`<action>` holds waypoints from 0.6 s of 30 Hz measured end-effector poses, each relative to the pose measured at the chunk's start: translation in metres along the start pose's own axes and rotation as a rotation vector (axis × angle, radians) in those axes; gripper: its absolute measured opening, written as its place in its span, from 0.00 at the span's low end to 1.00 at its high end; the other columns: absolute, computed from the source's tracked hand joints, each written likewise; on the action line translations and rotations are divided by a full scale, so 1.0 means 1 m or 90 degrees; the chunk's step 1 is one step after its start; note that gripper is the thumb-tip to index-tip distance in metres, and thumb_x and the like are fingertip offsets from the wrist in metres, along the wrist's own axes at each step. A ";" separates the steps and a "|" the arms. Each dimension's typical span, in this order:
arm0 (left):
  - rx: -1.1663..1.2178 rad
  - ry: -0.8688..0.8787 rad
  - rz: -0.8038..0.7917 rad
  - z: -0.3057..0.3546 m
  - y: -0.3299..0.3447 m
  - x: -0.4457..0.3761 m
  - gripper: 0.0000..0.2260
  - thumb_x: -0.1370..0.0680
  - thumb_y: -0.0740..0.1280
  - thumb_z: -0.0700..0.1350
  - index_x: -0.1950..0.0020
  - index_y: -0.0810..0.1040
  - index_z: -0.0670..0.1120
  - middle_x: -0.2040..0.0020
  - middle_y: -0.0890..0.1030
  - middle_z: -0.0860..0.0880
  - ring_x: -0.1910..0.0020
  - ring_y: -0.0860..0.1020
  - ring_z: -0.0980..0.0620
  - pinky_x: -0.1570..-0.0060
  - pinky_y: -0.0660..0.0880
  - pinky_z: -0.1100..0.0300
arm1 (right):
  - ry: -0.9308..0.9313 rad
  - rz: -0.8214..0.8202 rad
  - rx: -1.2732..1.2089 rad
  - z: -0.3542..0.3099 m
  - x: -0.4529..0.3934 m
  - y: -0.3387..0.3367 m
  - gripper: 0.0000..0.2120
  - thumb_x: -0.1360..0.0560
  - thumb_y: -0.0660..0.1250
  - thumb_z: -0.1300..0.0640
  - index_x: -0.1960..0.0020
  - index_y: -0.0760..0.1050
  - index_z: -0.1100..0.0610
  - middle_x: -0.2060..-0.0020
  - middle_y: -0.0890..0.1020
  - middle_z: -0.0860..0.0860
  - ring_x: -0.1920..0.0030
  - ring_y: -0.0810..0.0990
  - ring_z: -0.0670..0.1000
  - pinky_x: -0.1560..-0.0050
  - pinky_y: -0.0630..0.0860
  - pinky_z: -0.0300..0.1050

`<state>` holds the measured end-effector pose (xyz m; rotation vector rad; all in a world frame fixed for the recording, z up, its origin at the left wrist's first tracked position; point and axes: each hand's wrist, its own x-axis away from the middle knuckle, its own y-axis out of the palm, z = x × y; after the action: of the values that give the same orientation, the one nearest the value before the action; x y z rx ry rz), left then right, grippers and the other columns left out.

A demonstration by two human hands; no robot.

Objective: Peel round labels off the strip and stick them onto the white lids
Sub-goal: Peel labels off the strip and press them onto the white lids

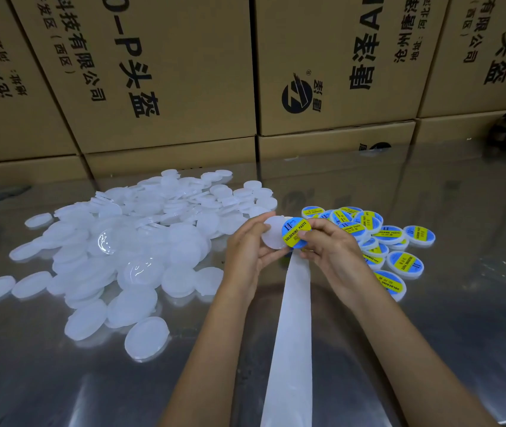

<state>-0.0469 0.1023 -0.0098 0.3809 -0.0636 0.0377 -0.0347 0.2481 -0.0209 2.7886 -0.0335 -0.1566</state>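
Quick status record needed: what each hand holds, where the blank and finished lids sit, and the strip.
left hand: grips a blank white lid by its edge
right hand: pinches a round blue and yellow label, partly over the held lid
label text: SOLDERING PASTE
backing strip: white, runs from between the hands toward the camera
blank lids pile: left of the hands, on the shiny table
labelled lids pile: right of the hands
behind: cardboard boxes

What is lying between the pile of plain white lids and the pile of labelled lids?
In the head view, both hands: the left hand holds a white lid, the right hand pinches a round label, with the backing strip below.
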 end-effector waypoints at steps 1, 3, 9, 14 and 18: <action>-0.003 -0.002 -0.012 -0.001 0.002 0.001 0.12 0.18 0.60 0.38 0.42 0.83 0.45 0.45 0.85 0.41 0.52 0.86 0.43 0.55 0.84 0.54 | -0.027 0.026 0.035 0.001 0.000 0.001 0.06 0.25 0.70 0.65 0.55 0.80 0.55 0.57 0.85 0.53 0.56 0.82 0.49 0.57 0.78 0.42; -0.013 -0.005 -0.038 -0.003 0.006 0.003 0.13 0.18 0.60 0.39 0.40 0.82 0.46 0.44 0.85 0.41 0.50 0.86 0.44 0.52 0.84 0.54 | -0.086 0.075 0.106 0.003 0.000 0.005 0.07 0.26 0.72 0.65 0.55 0.79 0.54 0.61 0.84 0.48 0.59 0.81 0.45 0.60 0.77 0.40; -0.013 -0.018 -0.068 -0.003 0.013 0.007 0.11 0.18 0.62 0.41 0.41 0.83 0.47 0.44 0.85 0.40 0.47 0.85 0.43 0.49 0.83 0.53 | -0.174 0.101 0.177 0.006 -0.002 0.011 0.11 0.29 0.74 0.68 0.55 0.76 0.56 0.65 0.83 0.41 0.64 0.81 0.41 0.63 0.76 0.33; -0.007 -0.018 -0.069 -0.002 0.014 0.008 0.11 0.18 0.62 0.41 0.41 0.83 0.47 0.44 0.85 0.40 0.47 0.85 0.43 0.49 0.83 0.53 | -0.187 0.112 0.187 0.008 -0.004 0.011 0.13 0.30 0.75 0.68 0.55 0.75 0.54 0.66 0.82 0.40 0.65 0.81 0.41 0.63 0.77 0.33; -0.012 -0.014 -0.072 -0.003 0.014 0.007 0.13 0.17 0.60 0.40 0.40 0.82 0.47 0.43 0.85 0.40 0.49 0.85 0.45 0.51 0.83 0.54 | -0.196 0.124 0.210 0.009 -0.004 0.012 0.13 0.30 0.76 0.68 0.56 0.75 0.54 0.65 0.82 0.42 0.63 0.81 0.44 0.60 0.79 0.36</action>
<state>-0.0400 0.1167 -0.0067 0.3651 -0.0638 -0.0781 -0.0398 0.2343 -0.0249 3.0343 -0.4423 -0.5754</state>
